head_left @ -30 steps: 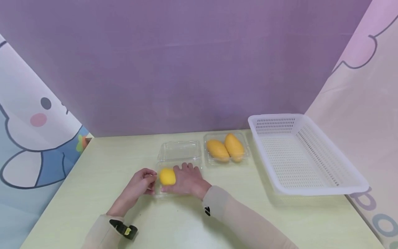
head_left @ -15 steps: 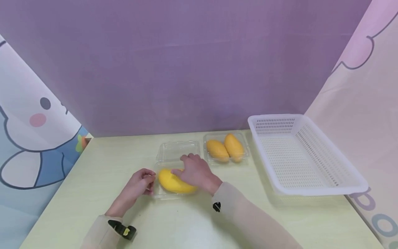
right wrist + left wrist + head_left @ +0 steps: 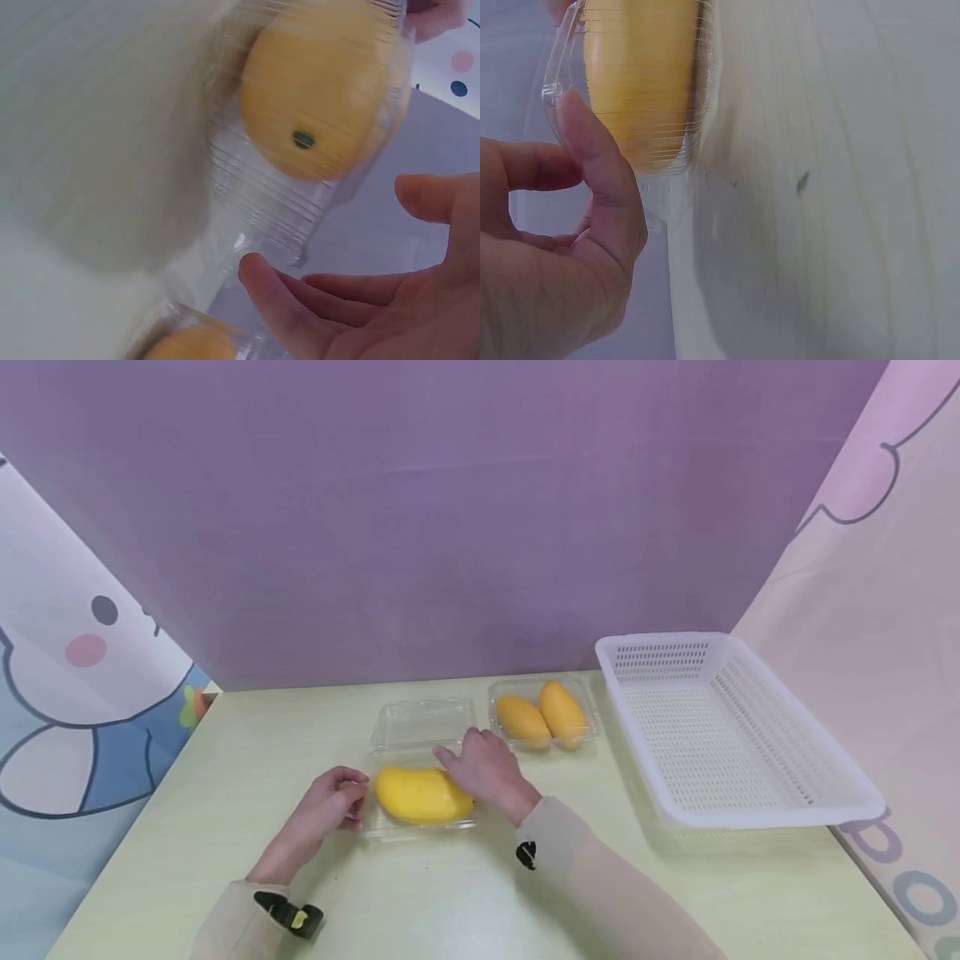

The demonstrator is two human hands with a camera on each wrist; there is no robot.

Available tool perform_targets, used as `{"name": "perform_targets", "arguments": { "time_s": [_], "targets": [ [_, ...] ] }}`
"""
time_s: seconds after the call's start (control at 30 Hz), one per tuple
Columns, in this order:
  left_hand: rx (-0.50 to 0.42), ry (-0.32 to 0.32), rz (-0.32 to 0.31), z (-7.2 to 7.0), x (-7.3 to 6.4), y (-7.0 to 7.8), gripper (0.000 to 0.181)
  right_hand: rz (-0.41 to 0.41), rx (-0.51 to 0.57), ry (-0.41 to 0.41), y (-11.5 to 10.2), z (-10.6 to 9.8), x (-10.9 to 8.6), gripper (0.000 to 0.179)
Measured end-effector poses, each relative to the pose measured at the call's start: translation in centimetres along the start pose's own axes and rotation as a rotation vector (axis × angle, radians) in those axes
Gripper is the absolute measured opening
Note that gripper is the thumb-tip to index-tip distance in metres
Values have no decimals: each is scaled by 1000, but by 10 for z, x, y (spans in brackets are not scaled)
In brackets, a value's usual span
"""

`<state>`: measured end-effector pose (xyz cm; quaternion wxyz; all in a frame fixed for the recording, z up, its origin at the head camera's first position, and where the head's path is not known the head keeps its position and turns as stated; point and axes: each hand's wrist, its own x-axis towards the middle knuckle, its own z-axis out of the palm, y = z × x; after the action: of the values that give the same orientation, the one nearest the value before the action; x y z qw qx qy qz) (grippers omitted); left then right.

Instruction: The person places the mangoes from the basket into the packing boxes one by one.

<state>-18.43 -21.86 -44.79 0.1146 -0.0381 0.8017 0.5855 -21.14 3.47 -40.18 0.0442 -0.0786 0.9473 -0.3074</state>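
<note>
A plump yellow mango lies in the base of a clear plastic clamshell box, whose lid is folded back behind it. My left hand holds the box's left edge. In the left wrist view, bent fingers meet right at the clear rim, beside the ribbed wall. My right hand is at the box's right rear corner, off the fruit, its thumb spread from the other fingers. The right wrist view shows the mango's dark green stem end through the box wall.
A second clear box with two orange-yellow mangoes stands behind my right hand. To the right is a white perforated basket. A purple panel rises along the back of the pale table.
My right hand has let go of the mango and drawn back to the right, uncovering it. The fruit now lies level in the box. My left hand stays at the left edge.
</note>
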Motion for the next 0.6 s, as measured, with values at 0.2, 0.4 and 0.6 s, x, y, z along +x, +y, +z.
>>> {"name": "perform_targets", "arguments": {
  "time_s": [0.2,0.4,0.6],
  "targets": [
    [-1,1,-3,0,1,-3,30,43,58,-12,2,6,4,84],
    [1,4,2,0,2,-1,28,57,124,-2,3,8,11,84],
    [5,4,5,-1,2,0,28,87,258,9,3,6,16,78]
  ]
}}
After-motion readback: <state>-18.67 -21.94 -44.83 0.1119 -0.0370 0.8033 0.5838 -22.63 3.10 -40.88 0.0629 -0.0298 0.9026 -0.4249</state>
